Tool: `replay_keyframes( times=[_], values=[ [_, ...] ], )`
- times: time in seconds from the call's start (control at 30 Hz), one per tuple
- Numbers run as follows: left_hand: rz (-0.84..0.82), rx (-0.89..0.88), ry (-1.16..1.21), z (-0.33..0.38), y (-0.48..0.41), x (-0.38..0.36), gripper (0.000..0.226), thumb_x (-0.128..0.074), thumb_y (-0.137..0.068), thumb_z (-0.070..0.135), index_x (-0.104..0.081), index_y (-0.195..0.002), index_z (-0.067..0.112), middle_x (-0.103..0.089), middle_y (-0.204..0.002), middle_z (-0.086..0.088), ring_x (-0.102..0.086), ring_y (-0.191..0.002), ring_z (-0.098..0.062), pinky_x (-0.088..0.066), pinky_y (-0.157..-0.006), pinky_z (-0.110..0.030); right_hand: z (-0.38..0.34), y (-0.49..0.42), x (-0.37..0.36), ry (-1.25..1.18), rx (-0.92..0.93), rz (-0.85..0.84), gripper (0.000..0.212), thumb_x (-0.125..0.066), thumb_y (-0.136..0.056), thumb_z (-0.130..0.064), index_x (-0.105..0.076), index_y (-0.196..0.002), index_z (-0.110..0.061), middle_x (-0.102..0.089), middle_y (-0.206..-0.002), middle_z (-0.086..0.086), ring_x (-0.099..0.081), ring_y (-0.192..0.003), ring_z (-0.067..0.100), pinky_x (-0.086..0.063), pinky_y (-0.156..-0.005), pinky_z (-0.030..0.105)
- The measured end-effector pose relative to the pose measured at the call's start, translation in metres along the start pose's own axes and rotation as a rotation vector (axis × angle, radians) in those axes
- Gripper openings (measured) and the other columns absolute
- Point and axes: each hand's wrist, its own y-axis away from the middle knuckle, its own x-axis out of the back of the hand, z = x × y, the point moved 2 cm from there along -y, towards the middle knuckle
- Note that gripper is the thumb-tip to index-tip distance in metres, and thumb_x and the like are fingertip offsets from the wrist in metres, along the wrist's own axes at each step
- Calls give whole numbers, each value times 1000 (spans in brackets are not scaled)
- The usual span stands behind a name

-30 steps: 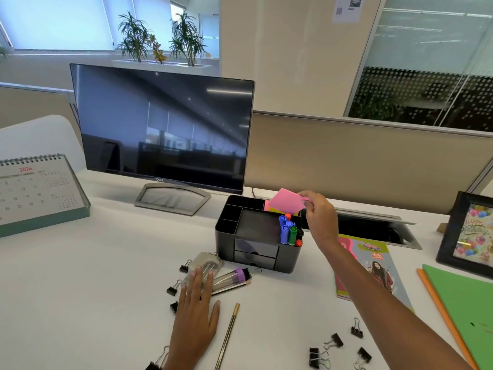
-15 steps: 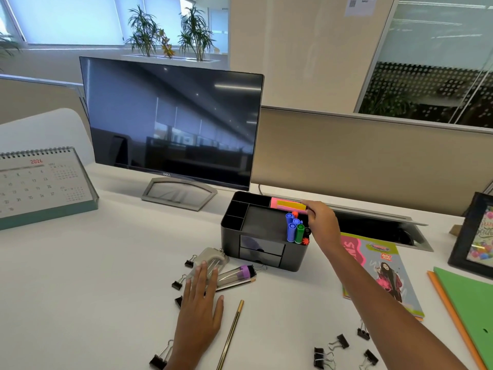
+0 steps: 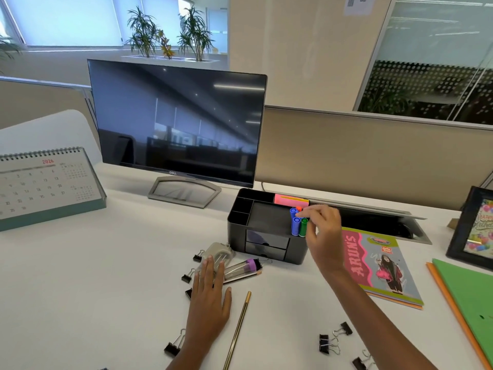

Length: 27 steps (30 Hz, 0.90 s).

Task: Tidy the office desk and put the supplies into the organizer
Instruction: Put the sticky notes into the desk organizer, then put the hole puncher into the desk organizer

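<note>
Centre-right of frame, the right hand (image 3: pixel 324 231) hovers over the right end of the black organizer (image 3: pixel 262 236), fingers loosely curled near the marker caps, grip released and holding nothing I can see. Sticky notes (image 3: pixel 291 200) (pink on top, yellow edge below) sit in the rear-right compartment. Left hand (image 3: pixel 210 292) lies flat on the surface (image 3: pixel 93 289), lower centre, palm down, fingertips touching a clear stapler-like thing (image 3: pixel 217 256); not grasping anything

Risks from here:
- right fingers are just beside the upright markers (image 3: pixel 298 222); a careless pull-back could tip them or knock one out
- the left hand's sweep could scatter the nearby clips or roll the clear tube with purple cap (image 3: pixel 241 268), which touches the pencil under it
- gold pencil (image 3: pixel 238 327), just right of the left hand, is free to roll if the wrist bumps it
- organizer looks light; pushing on its right wall could skid it toward the monitor stand (image 3: pixel 184 190)

Counts, as far as visible:
- markers in organizer: 2 blue, 1 green, 1 orange-red cap partly hidden
- binder clips (image 3: pixel 329 343): about 4 around the left hand, about 3 at lower right, one cut off by the frame edge
- pencils: 2
- tube: 1
- loose on the right: 1 booklet (image 3: pixel 378 265), green and orange folders (image 3: pixel 469 303)

Bulk of the loose supplies not yet in the organizer
</note>
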Motion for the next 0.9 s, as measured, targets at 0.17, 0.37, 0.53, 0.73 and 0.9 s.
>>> replay_keyframes(
  times=[0.17, 0.37, 0.53, 0.73, 0.9],
  values=[
    [13, -17, -5, 1, 1, 3, 58, -9, -96, 41, -34, -135, 7, -42, -139, -21, -11, -141, -23, -8, -112, -30, -44, 29, -18, -45, 108, -180, 31, -38, -82, -10, -69, -82, -8, -62, -81, 6, -46, -86, 9, -31, -83, 2],
    [105, -73, 14, 1, 0, 8, 44, -33, -84, 26, -46, -123, 9, -57, -123, -22, -43, -120, -31, -49, -91, -40, -74, 78, -69, -128, -115, -542, 28, -46, -86, -1, -69, -98, -11, -63, -97, 5, -57, -94, 16, -44, -84, 17],
    [116, -10, 69, -10, -21, 31, 29, -40, -87, 14, -56, -108, 4, -66, -105, -20, -66, -92, -35, -56, -68, -36, -96, 94, -100, -176, -429, -655, 35, -42, -87, 0, -62, -114, -10, -62, -116, 5, -55, -107, 15, -38, -86, 13],
    [71, 248, 249, -27, -50, 47, 33, -41, -95, 15, -52, -125, 8, -53, -123, -7, -48, -114, -20, -45, -84, -28, -103, 102, -117, -154, -555, -684, 26, -44, -89, -2, -61, -109, -4, -61, -111, 12, -54, -87, 15, -42, -71, 17],
    [-65, 323, 354, -35, -67, 42, 27, -37, -96, 16, -63, -97, 8, -61, -101, -9, -57, -89, -19, -47, -74, -29, -101, 105, -123, -156, -571, -711, 25, -49, -89, -3, -63, -109, -6, -61, -108, 12, -57, -84, 17, -47, -73, 23]
  ],
)
